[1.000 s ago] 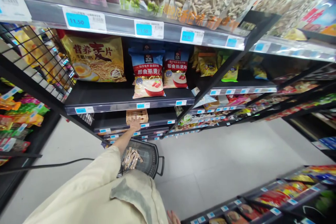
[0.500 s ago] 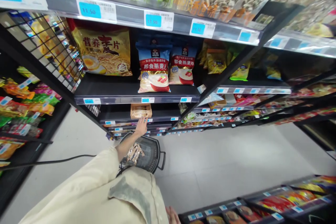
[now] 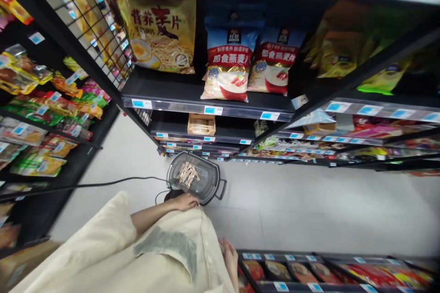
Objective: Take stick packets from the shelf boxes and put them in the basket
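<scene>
My left hand (image 3: pixel 185 201) is in front of my cream shirt (image 3: pixel 165 256), at the near side of a dark shopping basket (image 3: pixel 209 176) on the floor. Its fingers look bent together; the shirt hides part of them, and I cannot make out what they hold, if anything. Several small, slim wrapped packets (image 3: pixel 188 175) lie in the basket. Down by the shirt's right edge is my right hand (image 3: pixel 229 252), its fingertips partly hidden. A light wooden-looking box (image 3: pixel 201 124) with slim packets stands on a lower shelf beyond the basket, apart from both hands.
Oatmeal bags (image 3: pixel 228 64) and a large gold cereal bag (image 3: pixel 161 32) stand on the shelf (image 3: pixel 178 106) ahead. A wire mesh panel (image 3: pixel 99 23) borders its left side. A dark cable (image 3: pixel 103 185) crosses at left. Another shelf (image 3: pixel 295 256) with packaged goods lies close by my right hand.
My left hand has come back from the box on the lower shelf to my shirt front. The box stays on its shelf. The view has tilted downward.
</scene>
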### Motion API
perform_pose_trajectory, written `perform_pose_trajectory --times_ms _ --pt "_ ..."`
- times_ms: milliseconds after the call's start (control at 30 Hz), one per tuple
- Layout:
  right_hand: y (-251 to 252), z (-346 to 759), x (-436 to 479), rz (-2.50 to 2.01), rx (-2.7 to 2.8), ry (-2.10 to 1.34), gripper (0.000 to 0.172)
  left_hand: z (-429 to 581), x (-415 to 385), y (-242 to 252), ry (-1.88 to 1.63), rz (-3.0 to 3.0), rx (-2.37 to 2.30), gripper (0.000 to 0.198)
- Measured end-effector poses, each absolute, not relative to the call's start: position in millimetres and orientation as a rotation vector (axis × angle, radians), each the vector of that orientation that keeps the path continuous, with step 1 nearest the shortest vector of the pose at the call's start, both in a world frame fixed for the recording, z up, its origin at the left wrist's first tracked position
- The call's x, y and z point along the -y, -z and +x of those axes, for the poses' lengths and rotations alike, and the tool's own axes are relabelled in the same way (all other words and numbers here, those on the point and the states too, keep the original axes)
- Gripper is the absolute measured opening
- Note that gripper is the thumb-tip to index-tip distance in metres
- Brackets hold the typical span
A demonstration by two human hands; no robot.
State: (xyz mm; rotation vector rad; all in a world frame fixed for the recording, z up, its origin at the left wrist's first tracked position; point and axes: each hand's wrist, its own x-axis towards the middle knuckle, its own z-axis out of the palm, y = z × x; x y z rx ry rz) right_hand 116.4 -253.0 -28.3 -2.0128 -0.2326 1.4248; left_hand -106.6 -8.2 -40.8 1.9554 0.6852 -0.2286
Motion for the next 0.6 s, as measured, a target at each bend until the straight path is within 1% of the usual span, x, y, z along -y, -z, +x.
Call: perform_pose_trajectory --times_ms 100,233,367,467,600 --pt "27.5 123.6 256.3 -2.061 0.124 -1.325 0.070 -136.2 17.2 21.8 0.197 1.762 -0.758 0.037" --pt "23.1 127.8 260.6 -2.115 0.166 -1.402 0.068 -189.2 30.9 -5.3 0.187 1.643 -0.814 0.040" --pt "16.5 115.7 262.1 -2.164 0.175 -1.462 0.066 -236.2 49.7 -23.7 0.220 1.563 -0.980 0.047" --pt "11.8 101.6 260.0 -2.187 0.179 -1.462 0.059 -265.7 70.2 -30.4 0.256 1.600 -1.118 0.056" --pt "15.0 80.1 252.9 -2.199 0.164 -1.479 0.050 -301.6 90.8 -35.3 0.316 1.760 -1.131 0.068"
